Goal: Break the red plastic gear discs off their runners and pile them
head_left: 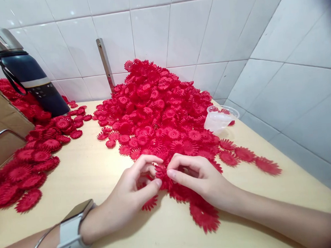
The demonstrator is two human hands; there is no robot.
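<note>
A small red serrated flower disc [160, 172] is held up between the two hands, to the right of the left hand [132, 191] and to the left of the right hand [201, 176]. Its right edge is pinched by the right thumb and forefinger, whose tips are brought together; its left side is bordered by the left thumb and curled fingers, with the forefinger lifted apart, and whether it is gripped there cannot be told. Neither hand can be called clearly nearer, and no long axis is shown by the round outline. Beneath and beyond, the table [134, 241] is covered by a heap of red flower discs [157, 98], by which a clear plastic cup [217, 123] is flanked at the right.
</note>
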